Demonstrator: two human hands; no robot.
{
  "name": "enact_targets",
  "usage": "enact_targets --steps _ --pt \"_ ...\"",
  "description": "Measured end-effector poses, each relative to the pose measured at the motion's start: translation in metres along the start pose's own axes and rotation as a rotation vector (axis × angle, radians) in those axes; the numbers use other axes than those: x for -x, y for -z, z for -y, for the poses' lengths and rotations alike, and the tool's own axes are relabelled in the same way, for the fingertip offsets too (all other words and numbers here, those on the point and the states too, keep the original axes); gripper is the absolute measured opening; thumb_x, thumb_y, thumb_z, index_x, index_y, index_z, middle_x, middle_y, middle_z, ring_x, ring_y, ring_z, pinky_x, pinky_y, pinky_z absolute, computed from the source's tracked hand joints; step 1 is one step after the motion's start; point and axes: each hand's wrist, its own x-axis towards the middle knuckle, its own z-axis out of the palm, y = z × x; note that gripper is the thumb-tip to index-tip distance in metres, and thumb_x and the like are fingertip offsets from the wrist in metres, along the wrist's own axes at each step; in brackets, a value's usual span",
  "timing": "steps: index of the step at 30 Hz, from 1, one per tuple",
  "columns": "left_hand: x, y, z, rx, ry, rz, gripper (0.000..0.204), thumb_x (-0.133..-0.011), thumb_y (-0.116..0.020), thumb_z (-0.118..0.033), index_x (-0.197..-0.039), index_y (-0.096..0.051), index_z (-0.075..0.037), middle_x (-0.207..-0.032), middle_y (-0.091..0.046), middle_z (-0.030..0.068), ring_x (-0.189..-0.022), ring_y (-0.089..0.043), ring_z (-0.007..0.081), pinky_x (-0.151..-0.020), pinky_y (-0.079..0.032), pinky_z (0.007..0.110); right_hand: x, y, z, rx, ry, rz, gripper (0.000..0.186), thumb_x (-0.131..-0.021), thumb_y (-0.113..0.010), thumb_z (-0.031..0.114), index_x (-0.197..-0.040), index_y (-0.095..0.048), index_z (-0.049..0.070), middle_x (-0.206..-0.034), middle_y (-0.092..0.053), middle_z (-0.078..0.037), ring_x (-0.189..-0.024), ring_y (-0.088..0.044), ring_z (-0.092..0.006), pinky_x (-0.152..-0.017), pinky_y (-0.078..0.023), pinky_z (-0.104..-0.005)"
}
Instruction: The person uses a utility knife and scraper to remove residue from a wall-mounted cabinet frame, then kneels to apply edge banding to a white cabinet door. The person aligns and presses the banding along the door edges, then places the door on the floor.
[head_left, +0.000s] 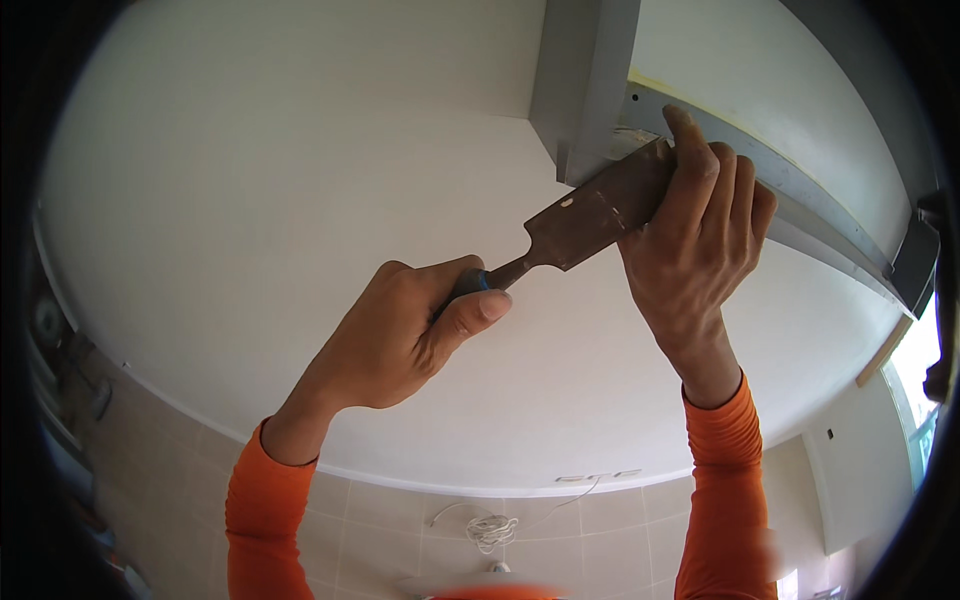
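Being gripped below and left of the grey metal upright (575, 90): a dark handle (470, 284), the left hand (385, 335) being wrapped round it, fingers and thumb closed on it. Far below the upright, toward its left, a coil of pale cable (492, 533) is being borne by a tiled surface (370, 535). A broad white panel (250, 220) is being overhung by both arms, left of the upright and beneath it.

Blade of the flat file (600, 208) is being held aslant, just under the upright's lower end and reaching up to its right; whether metal is being touched there cannot be told. Right of the upright, the blade's far end is being steadied by the right hand (695, 240), its index finger being stretched past the tip, toward the grey rail (800, 183). The thumb is being hidden by the blade, so whether that end is being pinched or only braced cannot be told.

Risks, as judged: index fingertip could be caught or scraped if the blade were being pushed too hard and slipped along the rail. Upright's corner could be scratched by a twisting handle. White panel below the upright could be marked if the far end were being poorly supported and dropped.
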Motion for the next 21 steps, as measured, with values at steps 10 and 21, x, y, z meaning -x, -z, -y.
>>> enact_targets --steps 10,21 --pt "-0.028 0.044 -0.028 -0.048 0.041 0.089 0.062 -0.105 -0.050 -0.060 -0.069 -0.051 -0.009 -0.054 -0.037 -0.0052 -0.048 -0.037 0.0083 -0.046 -0.032 0.029 -0.020 -0.006 0.002 -0.077 -0.055 0.062 0.062 -0.075 -0.090 0.028 -0.123 -0.059 0.003 -0.078 -0.057 -0.001 -0.071 -0.055 -0.0176 -0.069 -0.039 -0.0369" --pt "0.032 -0.037 0.048 0.559 -0.059 -0.304 0.069 -0.098 -0.043 -0.076 -0.082 -0.045 -0.009 -0.054 -0.047 0.0030 -0.039 -0.047 0.0092 -0.036 -0.042 0.024 0.067 0.033 -0.015 -0.599 -0.327 -0.119 0.045 -0.082 -0.088 0.014 -0.119 -0.064 0.003 -0.100 -0.071 -0.014 -0.088 -0.067 -0.0245 -0.068 -0.054 -0.0337"
